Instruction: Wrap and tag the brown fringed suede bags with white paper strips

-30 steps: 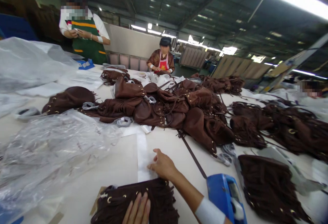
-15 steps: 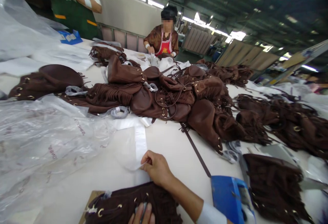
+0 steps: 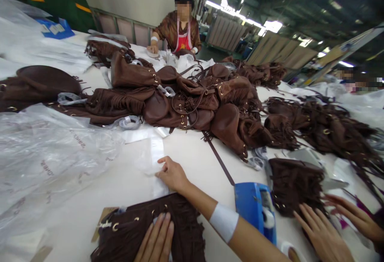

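My left hand [image 3: 157, 240] lies flat on a dark brown fringed bag [image 3: 123, 240] with gold eyelets, fingers stretched out. A bit of greyish material shows beneath those fingers; I cannot make out what it is. A brown card tag [image 3: 103, 222] sticks out at the bag's left end. Beyond the bag, my right hand [image 3: 172, 174] is over the table with index finger and thumb apart. Its fingertips are at the edge of a clear plastic bag [image 3: 147, 156] with a whitish strip. A white band [image 3: 224, 222] wraps my right forearm.
Brown fringed bags [image 3: 180, 102] are heaped across the table. Printed plastic film [image 3: 60, 162] covers the left side. A blue tape dispenser [image 3: 252, 206] stands right of my forearm. A co-worker's hands [image 3: 327, 230] touch another brown bag [image 3: 297, 184]. Another person [image 3: 183, 22] works opposite.
My right hand has loosened from a pinch on the plastic and its index finger has extended. A co-worker's hands have come in at the right. The view has shifted.
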Available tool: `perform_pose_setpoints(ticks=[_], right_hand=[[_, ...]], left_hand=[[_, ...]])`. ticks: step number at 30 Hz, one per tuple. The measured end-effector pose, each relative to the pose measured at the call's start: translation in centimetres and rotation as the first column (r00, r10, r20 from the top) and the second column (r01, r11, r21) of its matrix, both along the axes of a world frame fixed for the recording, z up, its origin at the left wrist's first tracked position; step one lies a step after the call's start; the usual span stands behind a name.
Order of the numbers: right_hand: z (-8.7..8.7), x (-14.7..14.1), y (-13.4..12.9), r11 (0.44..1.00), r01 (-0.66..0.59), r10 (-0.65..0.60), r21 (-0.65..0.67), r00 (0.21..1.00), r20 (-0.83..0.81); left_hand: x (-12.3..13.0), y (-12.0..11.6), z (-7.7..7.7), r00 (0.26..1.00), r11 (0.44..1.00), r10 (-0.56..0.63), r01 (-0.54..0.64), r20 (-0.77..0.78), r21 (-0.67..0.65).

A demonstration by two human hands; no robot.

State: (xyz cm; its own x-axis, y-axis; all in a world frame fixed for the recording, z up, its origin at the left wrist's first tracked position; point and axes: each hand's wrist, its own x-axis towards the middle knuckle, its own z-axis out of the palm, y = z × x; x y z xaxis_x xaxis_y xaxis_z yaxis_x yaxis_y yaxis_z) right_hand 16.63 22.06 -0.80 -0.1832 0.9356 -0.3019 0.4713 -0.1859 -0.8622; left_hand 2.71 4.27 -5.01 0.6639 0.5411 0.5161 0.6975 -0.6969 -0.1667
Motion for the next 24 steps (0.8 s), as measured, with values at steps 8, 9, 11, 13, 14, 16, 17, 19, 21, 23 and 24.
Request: perform_pose_setpoints(ticks=[8,9,11,13,14,16,17,19,21,23,24], right_hand=[[2.3,-1.8,0.9,0.997,0.006,-0.031,-0.079,0.950,-0.312],[2.9,-1.9,0.4,0.998,0.008,-0.028,-0.059,0.942,-0.336],[4.2,-1.8,-1.1,1.000,0.016,-0.020,-0.014,0.930,-0.367],[5.3,-1.4,-3.3,0.999,0.023,-0.009,0.031,0.925,-0.381],[5.8,-1.2,-4.6,0.998,0.030,-0.008,0.052,0.921,-0.389],[6.3,-0.6,-7.2,0.995,0.058,-0.020,0.077,0.910,-0.414],[6.4,-0.3,-8.6,0.994,0.075,-0.033,0.080,0.902,-0.430],[6.0,0.2,-11.1,0.992,0.104,-0.062,0.073,0.894,-0.443],[5.1,0.6,-13.2,0.989,0.123,-0.081,0.077,0.908,-0.412],[4.1,1.0,-14.9,0.985,0.139,-0.094,0.101,0.929,-0.357],[3.6,1.2,-15.6,0.982,0.149,-0.103,0.114,0.937,-0.332]], left_hand=[[0.4,-0.8,0.9,0.996,0.996,0.089,-0.090,-0.018,-0.013],[0.4,-1.1,1.3,0.994,0.994,0.104,-0.105,-0.023,-0.030],[0.5,-1.6,2.1,0.991,0.988,0.134,-0.136,-0.030,-0.075],[0.6,-2.1,2.5,0.989,0.983,0.150,-0.150,-0.016,-0.108],[0.6,-2.2,2.4,0.988,0.981,0.152,-0.152,-0.002,-0.118],[0.6,-2.3,2.0,0.988,0.980,0.154,-0.149,0.029,-0.129],[0.6,-2.3,1.7,0.987,0.980,0.153,-0.146,0.044,-0.135],[0.6,-2.2,1.3,0.985,0.980,0.150,-0.137,0.084,-0.144],[0.5,-2.3,1.4,0.984,0.981,0.129,-0.109,0.125,-0.158],[0.4,-2.5,2.0,0.982,0.979,0.108,-0.078,0.153,-0.191],[0.3,-2.7,2.4,0.979,0.976,0.106,-0.069,0.171,-0.208]])
